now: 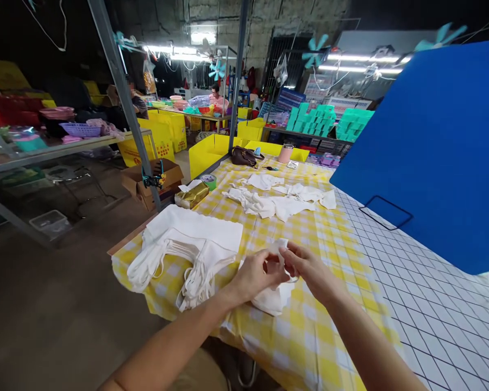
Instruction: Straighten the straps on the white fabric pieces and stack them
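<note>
Both my hands meet over the middle of the near table edge, gripping a white cloth garment point(274, 300) whose exact kind I cannot make out. My left hand point(256, 274) pinches it from the left, fingers curled. From the right, my right hand point(305, 266) pinches its upper part between thumb and fingers. Part of the garment hangs below my hands onto the tablecloth. To the left lies a neat stack of white garments with thin straps point(199, 239), the straps drooping toward me. Farther back, several loose white cloth pieces point(269, 203) lie crumpled.
The table has a yellow checked cloth point(309, 326). A gold tissue pack point(192, 195), tape roll point(208, 181), dark bag point(244, 156) and pink cup point(286, 153) stand farther back. A metal post point(134, 125) rises at left; a large blue panel point(436, 163) stands right. People sit in the background.
</note>
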The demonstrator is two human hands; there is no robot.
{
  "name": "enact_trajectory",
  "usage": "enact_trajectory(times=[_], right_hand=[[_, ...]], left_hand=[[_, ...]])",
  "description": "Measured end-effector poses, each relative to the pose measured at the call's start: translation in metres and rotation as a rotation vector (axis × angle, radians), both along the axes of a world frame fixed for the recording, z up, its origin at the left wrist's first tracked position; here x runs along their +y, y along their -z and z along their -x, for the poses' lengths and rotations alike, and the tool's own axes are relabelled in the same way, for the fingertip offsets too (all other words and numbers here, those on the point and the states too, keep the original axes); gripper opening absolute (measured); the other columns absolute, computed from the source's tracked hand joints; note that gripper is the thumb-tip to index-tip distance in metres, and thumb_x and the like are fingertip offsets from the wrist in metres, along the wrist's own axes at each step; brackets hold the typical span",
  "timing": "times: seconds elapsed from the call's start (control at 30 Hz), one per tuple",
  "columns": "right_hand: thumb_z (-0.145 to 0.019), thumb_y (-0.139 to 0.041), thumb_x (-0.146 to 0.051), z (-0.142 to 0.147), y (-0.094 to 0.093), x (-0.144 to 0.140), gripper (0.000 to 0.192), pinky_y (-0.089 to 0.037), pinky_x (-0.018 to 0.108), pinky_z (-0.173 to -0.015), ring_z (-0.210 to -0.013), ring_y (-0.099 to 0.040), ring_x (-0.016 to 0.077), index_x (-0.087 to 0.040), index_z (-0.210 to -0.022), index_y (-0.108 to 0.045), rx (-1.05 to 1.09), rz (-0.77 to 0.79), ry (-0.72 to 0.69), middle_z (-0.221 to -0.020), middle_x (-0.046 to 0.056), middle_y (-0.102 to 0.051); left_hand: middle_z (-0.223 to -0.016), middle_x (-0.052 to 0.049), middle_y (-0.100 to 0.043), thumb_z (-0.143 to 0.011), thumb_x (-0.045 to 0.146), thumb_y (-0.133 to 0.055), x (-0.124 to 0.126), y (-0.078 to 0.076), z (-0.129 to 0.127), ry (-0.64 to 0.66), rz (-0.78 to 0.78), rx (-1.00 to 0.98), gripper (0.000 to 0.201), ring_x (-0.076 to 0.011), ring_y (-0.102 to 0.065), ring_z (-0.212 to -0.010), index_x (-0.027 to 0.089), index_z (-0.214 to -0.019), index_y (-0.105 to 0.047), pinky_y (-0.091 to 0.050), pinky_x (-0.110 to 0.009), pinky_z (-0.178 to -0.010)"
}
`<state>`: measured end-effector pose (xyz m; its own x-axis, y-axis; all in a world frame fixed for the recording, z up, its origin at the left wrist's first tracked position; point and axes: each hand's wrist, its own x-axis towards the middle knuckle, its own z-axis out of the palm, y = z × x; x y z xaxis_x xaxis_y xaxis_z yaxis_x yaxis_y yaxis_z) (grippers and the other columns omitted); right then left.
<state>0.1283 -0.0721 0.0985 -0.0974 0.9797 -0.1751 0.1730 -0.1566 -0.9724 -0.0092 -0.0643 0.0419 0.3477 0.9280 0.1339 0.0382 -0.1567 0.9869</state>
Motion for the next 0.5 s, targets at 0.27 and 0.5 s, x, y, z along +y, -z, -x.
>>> enact_trajectory(times=[0.27, 0.5], right_hand=[[-0.060, -0.069, -0.050, -0.013, -0.003, -0.007, 0.043, -0.017, 0.023, -0.043, -0.043, -0.029, 0.0067, -0.016, -0.086, -0.067, -0.054, 0.101, 0.091, -0.047, -0.007, -0.035], [-0.065, -0.062, -0.045, -0.017, 0.033, -0.019, 0.040, -0.027, 0.023, -0.046, -0.047, -0.035, 0.0077, -0.017, -0.093, -0.060, -0.106, 0.095, -0.003, -0.051, -0.008, -0.038]], left_hand=[[-0.059, 0.002, -0.046, -0.073, 0.049, -0.057, 0.003, 0.015, 0.012, 0.078, 0.230, -0.202, 0.037, -0.0086, -0.039, -0.054, 0.013, -0.066, -0.055, -0.030, -0.021, -0.053], [-0.059, 0.002, -0.045, -0.077, 0.045, -0.050, -0.017, 0.042, 0.028, -0.028, 0.162, 0.042, 0.035, -0.0102, -0.041, -0.057, 0.015, -0.060, -0.051, -0.033, -0.022, -0.056]])
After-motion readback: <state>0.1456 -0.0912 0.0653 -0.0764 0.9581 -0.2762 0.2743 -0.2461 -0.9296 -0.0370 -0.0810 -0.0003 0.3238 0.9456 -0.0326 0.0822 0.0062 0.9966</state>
